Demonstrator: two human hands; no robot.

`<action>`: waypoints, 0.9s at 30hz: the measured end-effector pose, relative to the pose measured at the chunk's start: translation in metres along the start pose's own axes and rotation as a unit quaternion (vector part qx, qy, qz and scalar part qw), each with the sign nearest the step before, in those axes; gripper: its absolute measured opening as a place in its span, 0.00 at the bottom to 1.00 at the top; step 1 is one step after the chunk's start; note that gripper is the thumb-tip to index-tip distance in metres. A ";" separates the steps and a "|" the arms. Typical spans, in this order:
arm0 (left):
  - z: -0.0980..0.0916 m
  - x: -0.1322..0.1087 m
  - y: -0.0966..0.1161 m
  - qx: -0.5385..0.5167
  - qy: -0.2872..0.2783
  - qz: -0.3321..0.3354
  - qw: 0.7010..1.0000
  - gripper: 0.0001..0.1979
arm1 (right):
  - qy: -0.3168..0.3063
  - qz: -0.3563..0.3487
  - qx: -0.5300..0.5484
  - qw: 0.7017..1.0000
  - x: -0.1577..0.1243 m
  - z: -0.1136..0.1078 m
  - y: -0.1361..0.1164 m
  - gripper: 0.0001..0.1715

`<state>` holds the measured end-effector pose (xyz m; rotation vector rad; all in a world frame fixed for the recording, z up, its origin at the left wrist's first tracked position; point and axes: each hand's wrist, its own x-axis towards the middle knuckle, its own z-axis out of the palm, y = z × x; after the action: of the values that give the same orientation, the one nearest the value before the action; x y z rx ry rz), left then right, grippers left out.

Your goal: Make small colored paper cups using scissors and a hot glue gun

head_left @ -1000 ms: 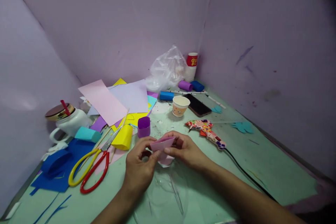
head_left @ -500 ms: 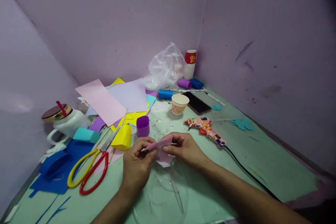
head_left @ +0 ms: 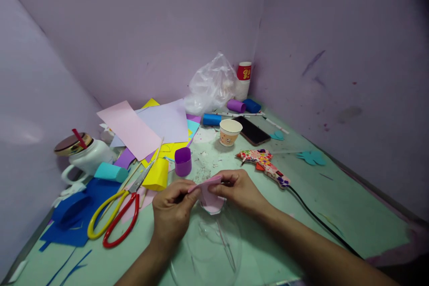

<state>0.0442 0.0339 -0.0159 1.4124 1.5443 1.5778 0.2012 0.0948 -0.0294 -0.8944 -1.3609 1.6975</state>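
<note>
Both my hands pinch a small pink paper piece just above the green table. My left hand grips its left end between thumb and fingers. On the right end, my right hand presses with closed fingers. The pink piece is curled, and its lower part hangs between the hands. A clear plastic sheet lies on the table under my hands. Close by are a purple paper tube, a yellow paper tube and a patterned glue gun with a black cord.
Red-and-yellow scissors lie at the left beside blue paper and a white mug. Coloured sheets, a paper cup, a phone, a plastic bag and stacked cups fill the back. Lilac walls enclose three sides.
The pink piece has been pressed flatter and lowered slightly between my fingers. Both hands stayed in nearly the same place.
</note>
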 end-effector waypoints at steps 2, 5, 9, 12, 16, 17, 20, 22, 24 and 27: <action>0.002 -0.003 0.000 -0.001 0.002 -0.008 1.000 0.04 | -0.007 -0.004 0.007 1.000 -0.001 0.001 0.000 0.08; 0.007 -0.003 0.003 -0.001 -0.017 -0.027 0.999 0.05 | -0.020 -0.004 0.006 1.000 -0.001 0.000 -0.001 0.08; -0.009 0.009 0.017 0.039 -0.074 -0.053 0.995 0.06 | -0.008 -0.002 -0.002 1.000 0.000 -0.006 0.000 0.05; -0.055 0.022 0.026 0.222 0.045 -0.031 0.974 0.11 | -0.008 0.000 -0.003 1.000 0.001 -0.009 0.001 0.05; -0.113 0.025 0.027 0.465 0.086 -0.070 0.878 0.10 | -0.011 -0.093 -0.021 0.995 -0.002 -0.004 0.001 0.04; -0.117 0.021 0.027 0.446 0.075 -0.093 0.887 0.10 | 0.005 -0.167 -0.037 0.985 -0.004 -0.002 0.001 0.07; -0.092 -0.004 0.027 0.284 -0.027 -0.108 0.952 0.14 | 0.097 -0.380 -0.129 0.911 -0.012 0.007 0.001 0.17; -0.054 -0.022 0.029 0.210 -0.110 -0.049 0.970 0.16 | 0.148 -0.438 -0.216 0.860 -0.019 0.012 0.002 0.21; -0.016 -0.033 0.031 0.153 -0.140 0.012 0.978 0.24 | 0.155 -0.469 -0.303 0.815 -0.024 0.016 0.004 0.23; 0.016 -0.033 0.033 0.112 -0.089 0.006 0.990 0.20 | 0.131 -0.491 -0.387 0.769 -0.028 0.020 0.007 0.28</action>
<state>0.0793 0.0041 0.0019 1.6371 1.6452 1.2754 0.1958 0.0607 -0.0313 -0.5755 -1.8656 0.1679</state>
